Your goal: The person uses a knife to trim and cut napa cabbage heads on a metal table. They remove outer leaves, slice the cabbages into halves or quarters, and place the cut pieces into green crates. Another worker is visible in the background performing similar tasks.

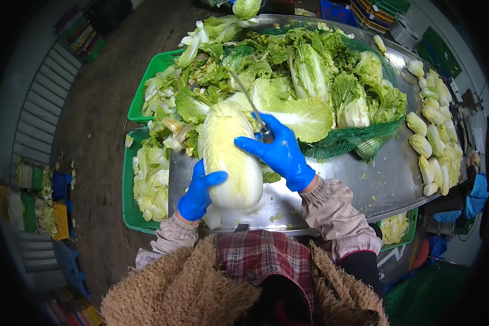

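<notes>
A pale, trimmed napa cabbage (230, 163) is held upright above the near edge of the steel table. Its left side rests in my left hand (199, 191), gloved in blue, with the thumb across the lower front. My right hand (279, 150), gloved too, grips the handle of a knife (248, 95) and lays its thumb on the cabbage's right side. The blade points up and away, over loose leaves. Behind the hands lies a heap of leafy napa cabbages (309, 73), partly inside a green mesh bag (350, 140).
Two green crates (138, 220) of cut leaves stand at the table's left edge. Trimmed cabbages (434, 118) lie along the right side of the steel table (362, 183). Another green crate (411, 230) is below the near right edge. A blue crate (338, 12) stands beyond the table.
</notes>
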Demonstrator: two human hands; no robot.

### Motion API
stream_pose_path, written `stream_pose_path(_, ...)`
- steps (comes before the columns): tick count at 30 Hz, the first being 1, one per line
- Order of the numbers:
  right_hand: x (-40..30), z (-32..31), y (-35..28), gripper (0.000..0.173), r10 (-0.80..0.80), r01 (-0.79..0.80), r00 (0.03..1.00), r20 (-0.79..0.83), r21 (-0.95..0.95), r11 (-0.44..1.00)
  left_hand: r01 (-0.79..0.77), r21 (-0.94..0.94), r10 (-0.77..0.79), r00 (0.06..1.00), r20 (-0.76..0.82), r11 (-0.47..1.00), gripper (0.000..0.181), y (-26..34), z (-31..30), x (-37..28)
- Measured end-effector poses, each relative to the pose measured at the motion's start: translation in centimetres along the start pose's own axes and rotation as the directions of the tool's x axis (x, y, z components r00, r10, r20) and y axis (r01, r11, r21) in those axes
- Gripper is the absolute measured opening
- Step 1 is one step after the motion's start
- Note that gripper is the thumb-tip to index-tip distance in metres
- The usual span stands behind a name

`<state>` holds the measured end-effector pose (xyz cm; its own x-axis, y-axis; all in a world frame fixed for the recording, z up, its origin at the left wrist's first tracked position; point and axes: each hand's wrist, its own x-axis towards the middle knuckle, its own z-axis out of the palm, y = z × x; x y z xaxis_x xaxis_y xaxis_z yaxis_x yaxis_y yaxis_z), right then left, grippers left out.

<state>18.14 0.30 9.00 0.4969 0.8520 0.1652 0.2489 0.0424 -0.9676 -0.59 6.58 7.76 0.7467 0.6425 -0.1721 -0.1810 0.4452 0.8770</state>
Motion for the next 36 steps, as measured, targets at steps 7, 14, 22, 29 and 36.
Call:
stream_pose_path(7, 4.1, -3.4, -1.0, 0.046, 0.221, -0.22, 0.975, -0.026, 0.022, 0.975, -0.068, 0.112, 0.051, 0.987, 0.15, 0.991, 0.074, 0.4, -0.4, -0.2)
stream_pose_path(14, -2.0, -3.1, -2.3, 0.058, 0.236, -0.278, 0.92, 0.312, 0.094, 0.956, -0.082, 0.042, 0.083, 0.996, -0.028, 0.996, 0.071, 0.4, 0.5, 1.9)
stream_pose_path(22, -2.1, -2.1, 1.8, 0.037, 0.167, -0.187, 0.962, 0.214, 0.077, 0.979, -0.189, 0.255, 0.206, 0.978, -0.043, 0.948, 0.073, -0.1, 1.1, 1.0)
stream_pose_path(29, -3.2, -4.4, 7.5, 0.057, 0.152, -0.143, 0.987, 0.047, -0.154, 0.978, -0.013, -0.57, -0.004, 1.0, -0.03, 0.821, 0.067, -0.3, -2.4, 2.0)
stream_pose_path(36, 3.6, -2.5, 0.2, 0.06, -0.411, 0.418, 0.908, 0.084, -0.252, 0.873, 0.256, -0.566, -0.166, 0.964, 0.205, 0.784, 0.072, -1.7, -1.9, 1.4)
